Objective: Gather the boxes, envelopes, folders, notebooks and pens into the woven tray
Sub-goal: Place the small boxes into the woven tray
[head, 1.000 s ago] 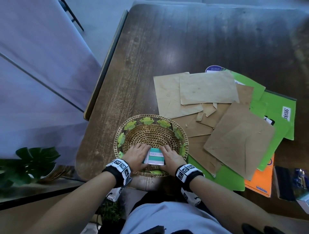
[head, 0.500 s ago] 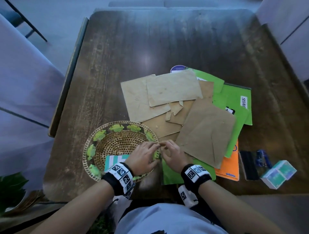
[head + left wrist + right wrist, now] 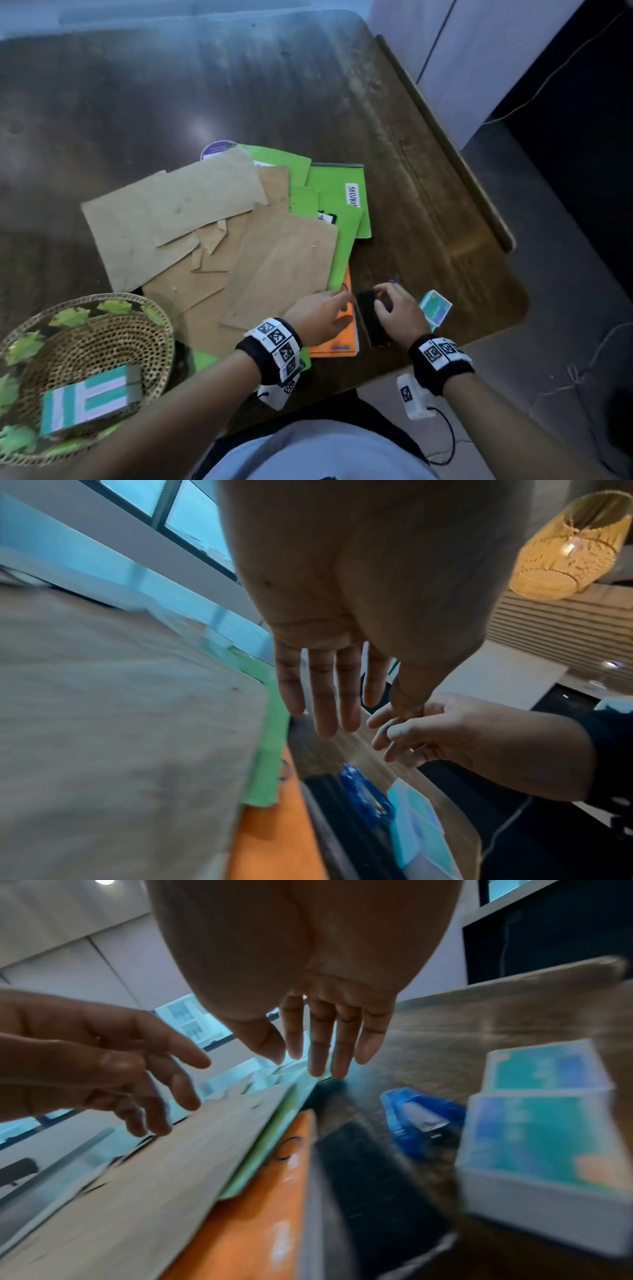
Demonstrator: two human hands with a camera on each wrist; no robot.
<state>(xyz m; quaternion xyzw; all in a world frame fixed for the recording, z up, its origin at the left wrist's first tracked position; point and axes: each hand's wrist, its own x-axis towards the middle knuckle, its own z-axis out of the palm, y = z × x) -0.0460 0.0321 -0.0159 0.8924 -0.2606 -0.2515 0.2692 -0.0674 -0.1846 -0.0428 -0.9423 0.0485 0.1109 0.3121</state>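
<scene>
The woven tray point(image 3: 161, 329) sits at the lower left with a teal-and-white striped box point(image 3: 89, 399) lying in it. Brown envelopes point(image 3: 178, 209) cover green folders point(image 3: 337, 185) and an orange notebook point(image 3: 337, 342). A black flat item point(image 3: 371, 325), a blue object point(image 3: 421, 1118) and a stack of teal boxes point(image 3: 435, 306) lie near the table's front right edge. My left hand point(image 3: 342, 308) hovers over the orange notebook with straight fingers point(image 3: 325, 696), holding nothing. My right hand point(image 3: 383, 298) is above the black item, fingers point(image 3: 325, 1042) straight and empty.
The dark wooden table point(image 3: 239, 85) has a raised rail point(image 3: 445, 137) along its right side and ends just right of the teal boxes. A cable point(image 3: 445, 438) hangs below my right wrist. A woven lampshade point(image 3: 568, 547) hangs overhead.
Both hands left the tray's right rim and moved right to the black item and orange notebook. The head view swung right. The striped box stays in the tray.
</scene>
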